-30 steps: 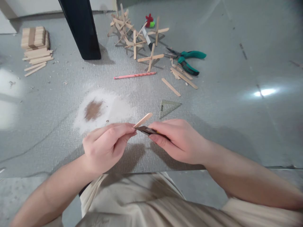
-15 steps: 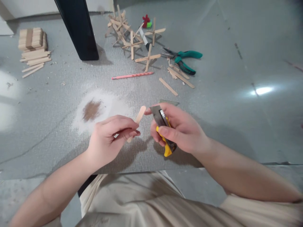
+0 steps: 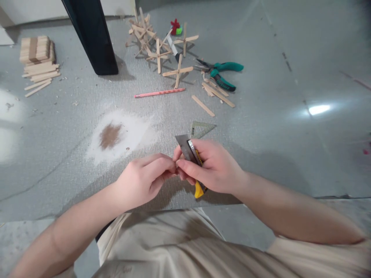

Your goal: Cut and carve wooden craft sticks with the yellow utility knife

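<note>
My right hand is wrapped round a yellow and black utility knife, its wide blade out and pointing up and left. My left hand is closed in a pinch, its fingertips meeting those of my right hand just below the blade. The craft stick seen in my left hand half a second ago is hidden behind the fingers. Just beyond my right hand a clear set square lies on the grey table.
Beyond lie a pink pencil, loose craft sticks, green-handled pliers, a marker and several crossed stick pieces. A black upright object stands near a bundle of sticks. Brown dust lies on a white patch.
My hands have come together, the left moving right and the right moving slightly left with the knife. The stick has gone out of sight between the fingers; the set square is now uncovered.
</note>
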Motion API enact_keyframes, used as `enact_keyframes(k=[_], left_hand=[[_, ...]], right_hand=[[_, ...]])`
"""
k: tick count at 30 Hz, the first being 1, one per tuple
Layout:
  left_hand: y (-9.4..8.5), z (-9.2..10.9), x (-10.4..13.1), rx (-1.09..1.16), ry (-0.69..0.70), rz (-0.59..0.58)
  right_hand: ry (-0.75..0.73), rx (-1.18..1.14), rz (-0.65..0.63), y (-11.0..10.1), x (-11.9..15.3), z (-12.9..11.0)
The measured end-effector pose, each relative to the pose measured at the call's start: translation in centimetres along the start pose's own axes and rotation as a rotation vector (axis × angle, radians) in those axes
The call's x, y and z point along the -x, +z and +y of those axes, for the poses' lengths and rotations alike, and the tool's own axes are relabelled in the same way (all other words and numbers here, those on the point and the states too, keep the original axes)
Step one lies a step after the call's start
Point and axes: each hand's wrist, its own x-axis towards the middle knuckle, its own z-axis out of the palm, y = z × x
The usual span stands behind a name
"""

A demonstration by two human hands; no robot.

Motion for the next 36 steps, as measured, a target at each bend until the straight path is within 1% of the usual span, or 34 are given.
enact_keyframes(k=[4, 7, 10, 14, 19, 24, 29, 34, 36], left_hand=[[0.1, -0.2, 0.2, -0.135, 0.017, 0.105], [0.3, -0.4, 0.3, -0.225, 0.059, 0.150], [0.6, -0.5, 0.3, -0.321, 0.083, 0.202], [0.7, -0.6, 0.3, -0.371, 0.127, 0.263], [0.6, -0.5, 0.5, -0.501, 0.211, 0.316], [0.4, -0.2, 0.3, -0.555, 0.275, 0.318], [0.0, -0.1, 0.2, -0.579, 0.316, 0.298], [-0.1, -0.1, 0.2, -0.625, 0.361, 0.315], [-0.1, -0.1, 0.2, -0.624, 0.355, 0.310]], right_hand=[[-0.043, 0.134, 0.151, 0.3, 0.4, -0.2], [-0.100, 0.203, 0.253, 0.6, 0.7, -0.4], [-0.120, 0.210, 0.288, 0.8, 1.0, -0.3], [-0.137, 0.213, 0.323, 0.9, 1.2, -0.1], [-0.185, 0.336, 0.421, 1.3, 1.4, -0.1], [-0.249, 0.401, 0.444, 1.7, 1.5, -0.1], [-0.364, 0.302, 0.498, 2.1, 1.3, 0.1], [-0.354, 0.278, 0.485, 2.5, 1.1, 0.2], [-0.331, 0.294, 0.481, 2.6, 1.1, 0.2]])
